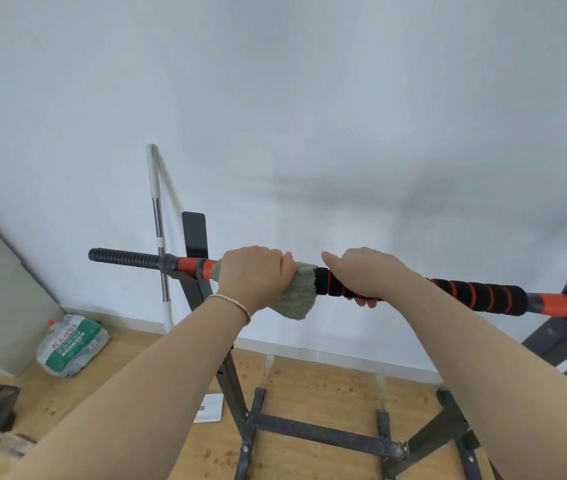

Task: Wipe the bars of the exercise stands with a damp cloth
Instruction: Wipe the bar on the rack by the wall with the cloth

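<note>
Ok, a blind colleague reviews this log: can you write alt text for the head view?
The left hand grips a green cloth wrapped round the red-and-black bar of an exercise stand, while the right hand holds the bar's foam grip beside it. A mop leans on the white wall behind.

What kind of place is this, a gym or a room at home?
Probably a room at home, not a gym: an exercise stand by a white wall, a mop leaning there, and a pack of water bottles on the wooden floor.
</note>
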`<action>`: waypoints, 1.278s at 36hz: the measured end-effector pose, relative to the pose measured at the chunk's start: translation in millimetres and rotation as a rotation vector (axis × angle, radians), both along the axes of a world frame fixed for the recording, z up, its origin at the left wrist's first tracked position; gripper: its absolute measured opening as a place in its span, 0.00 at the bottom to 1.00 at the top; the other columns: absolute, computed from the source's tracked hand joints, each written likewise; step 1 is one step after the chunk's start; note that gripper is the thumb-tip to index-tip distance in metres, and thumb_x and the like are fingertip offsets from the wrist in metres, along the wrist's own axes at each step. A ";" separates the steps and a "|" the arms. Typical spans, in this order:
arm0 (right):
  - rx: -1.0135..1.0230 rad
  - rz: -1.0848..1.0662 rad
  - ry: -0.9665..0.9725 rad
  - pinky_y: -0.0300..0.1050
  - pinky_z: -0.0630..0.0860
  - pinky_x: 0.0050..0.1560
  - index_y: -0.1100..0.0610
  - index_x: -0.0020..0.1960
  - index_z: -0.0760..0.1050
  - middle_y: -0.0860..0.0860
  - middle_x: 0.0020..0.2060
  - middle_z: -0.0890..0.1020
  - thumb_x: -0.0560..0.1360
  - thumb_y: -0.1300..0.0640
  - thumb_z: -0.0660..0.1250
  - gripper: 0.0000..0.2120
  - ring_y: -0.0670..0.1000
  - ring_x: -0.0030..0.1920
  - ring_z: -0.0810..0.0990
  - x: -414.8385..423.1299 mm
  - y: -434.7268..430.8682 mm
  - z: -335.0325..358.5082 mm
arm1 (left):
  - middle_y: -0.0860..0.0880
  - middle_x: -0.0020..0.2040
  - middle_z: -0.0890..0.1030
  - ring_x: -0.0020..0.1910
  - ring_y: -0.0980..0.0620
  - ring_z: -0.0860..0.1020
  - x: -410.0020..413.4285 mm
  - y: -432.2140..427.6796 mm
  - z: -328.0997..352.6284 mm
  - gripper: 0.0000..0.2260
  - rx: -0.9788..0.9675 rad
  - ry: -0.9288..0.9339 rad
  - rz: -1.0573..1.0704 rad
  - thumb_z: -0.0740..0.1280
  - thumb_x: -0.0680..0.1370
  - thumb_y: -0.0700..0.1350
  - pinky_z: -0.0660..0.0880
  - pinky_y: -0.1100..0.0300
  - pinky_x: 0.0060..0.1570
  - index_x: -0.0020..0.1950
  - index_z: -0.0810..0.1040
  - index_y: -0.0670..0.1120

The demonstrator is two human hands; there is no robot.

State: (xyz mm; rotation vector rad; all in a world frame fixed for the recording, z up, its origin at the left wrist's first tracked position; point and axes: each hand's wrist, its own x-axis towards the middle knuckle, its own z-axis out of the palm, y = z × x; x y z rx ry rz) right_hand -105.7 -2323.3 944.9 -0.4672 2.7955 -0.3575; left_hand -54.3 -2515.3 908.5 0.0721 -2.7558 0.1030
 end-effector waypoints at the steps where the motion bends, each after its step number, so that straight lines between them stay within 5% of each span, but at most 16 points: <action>1: 0.032 0.018 0.077 0.44 0.75 0.39 0.59 0.38 0.73 0.53 0.27 0.82 0.82 0.43 0.46 0.28 0.55 0.27 0.78 0.4 0.7 -1.7 | 0.52 0.26 0.67 0.26 0.50 0.65 -1.7 -0.6 0.6 0.20 0.014 -0.016 -0.001 0.49 0.80 0.52 0.58 0.61 0.28 0.30 0.64 0.47; 4: 0.124 0.114 0.416 0.44 0.70 0.33 0.56 0.43 0.68 0.52 0.30 0.76 0.83 0.50 0.49 0.16 0.55 0.29 0.71 6.5 3.2 -13.3 | 0.51 0.26 0.67 0.26 0.50 0.64 -5.2 -1.5 4.4 0.20 0.060 -0.066 0.004 0.50 0.80 0.51 0.60 0.61 0.28 0.29 0.65 0.47; 8: 0.016 0.077 0.830 0.40 0.54 0.27 0.55 0.27 0.64 0.48 0.20 0.60 0.82 0.50 0.56 0.25 0.53 0.21 0.58 23.4 9.4 -41.5 | 0.50 0.27 0.69 0.28 0.50 0.67 -4.8 -1.1 5.8 0.19 0.088 -0.100 0.033 0.51 0.80 0.50 0.62 0.61 0.29 0.31 0.67 0.47; 11: -0.066 0.101 0.890 0.43 0.63 0.25 0.56 0.31 0.70 0.48 0.22 0.67 0.84 0.42 0.46 0.30 0.54 0.23 0.64 22.9 12.8 -53.4 | 0.51 0.27 0.67 0.28 0.50 0.65 0.3 -0.6 4.0 0.17 0.109 -0.078 0.039 0.52 0.80 0.48 0.59 0.60 0.29 0.31 0.66 0.47; 13: -0.172 0.144 0.865 0.47 0.72 0.32 0.55 0.41 0.78 0.48 0.32 0.77 0.80 0.36 0.53 0.27 0.54 0.31 0.73 22.5 11.3 -48.7 | 0.51 0.28 0.68 0.28 0.50 0.65 1.5 -0.9 5.8 0.15 0.129 -0.102 0.029 0.53 0.79 0.46 0.59 0.60 0.29 0.33 0.65 0.47; 16: -0.217 0.183 0.823 0.51 0.73 0.46 0.53 0.47 0.78 0.47 0.42 0.78 0.73 0.27 0.56 0.30 0.53 0.43 0.75 29.7 2.5 -40.4 | 0.51 0.30 0.70 0.29 0.50 0.67 0.6 -0.9 13.1 0.12 0.215 -0.154 0.030 0.54 0.79 0.46 0.60 0.59 0.29 0.36 0.67 0.47; 20: -0.279 0.211 0.879 0.52 0.72 0.46 0.55 0.44 0.77 0.49 0.42 0.78 0.73 0.40 0.67 0.18 0.56 0.44 0.76 42.6 -12.9 -45.6 | 0.52 0.35 0.78 0.38 0.49 0.77 1.8 -4.0 17.1 0.12 0.410 -0.154 0.041 0.55 0.80 0.53 0.70 0.56 0.36 0.43 0.73 0.49; 23: -0.478 0.145 0.778 0.50 0.72 0.45 0.56 0.41 0.76 0.48 0.41 0.78 0.70 0.56 0.78 0.11 0.55 0.44 0.74 50.4 -17.0 -47.2 | 0.55 0.39 0.79 0.41 0.53 0.77 7.8 -10.1 23.7 0.11 0.682 -0.196 -0.024 0.57 0.80 0.58 0.74 0.55 0.43 0.46 0.73 0.53; 28: -0.774 -0.032 0.363 0.30 0.70 0.47 0.52 0.45 0.75 0.43 0.45 0.79 0.78 0.59 0.68 0.05 0.45 0.48 0.75 59.4 -4.8 -12.9 | 0.51 0.42 0.79 0.41 0.53 0.75 28.4 -12.9 51.9 0.06 1.053 -0.139 -0.179 0.61 0.82 0.53 0.71 0.59 0.41 0.51 0.70 0.51; 33: -1.202 -0.326 -0.039 0.52 0.79 0.37 0.48 0.50 0.72 0.52 0.46 0.82 0.82 0.55 0.62 0.04 0.54 0.40 0.80 56.9 14.4 25.2 | 0.39 0.45 0.79 0.38 0.48 0.76 41.2 2.4 71.3 0.07 1.212 -0.012 -0.307 0.67 0.79 0.50 0.78 0.46 0.37 0.48 0.68 0.54; 36: -1.181 -0.358 0.048 0.58 0.82 0.39 0.44 0.49 0.72 0.50 0.47 0.83 0.82 0.53 0.61 0.06 0.56 0.45 0.82 54.3 22.6 33.9 | 0.41 0.46 0.81 0.42 0.42 0.78 42.0 14.7 73.6 0.11 1.187 0.050 -0.344 0.70 0.77 0.51 0.77 0.45 0.45 0.48 0.67 0.58; 41: -0.937 -0.260 0.290 0.46 0.73 0.39 0.49 0.53 0.72 0.49 0.44 0.81 0.83 0.54 0.61 0.02 0.53 0.41 0.78 33.5 31.3 33.9 | 0.49 0.44 0.77 0.34 0.57 0.72 29.6 29.9 66.6 0.13 1.032 0.109 -0.295 0.72 0.76 0.51 0.69 0.68 0.34 0.52 0.68 0.53; 44: -0.745 -0.250 0.375 0.45 0.72 0.38 0.51 0.55 0.72 0.50 0.45 0.80 0.83 0.55 0.59 0.04 0.52 0.41 0.77 17.2 37.7 25.9 | 0.52 0.47 0.76 0.41 0.56 0.75 21.0 31.4 56.6 0.12 0.950 0.079 -0.231 0.70 0.78 0.50 0.73 0.63 0.41 0.56 0.69 0.51; 46: -0.436 -0.280 0.549 0.48 0.71 0.39 0.53 0.57 0.73 0.52 0.49 0.79 0.82 0.56 0.60 0.06 0.55 0.47 0.77 10.9 42.4 19.3 | 0.51 0.52 0.75 0.48 0.52 0.75 13.3 24.4 42.7 0.10 0.772 0.113 -0.190 0.67 0.79 0.48 0.74 0.56 0.48 0.58 0.70 0.50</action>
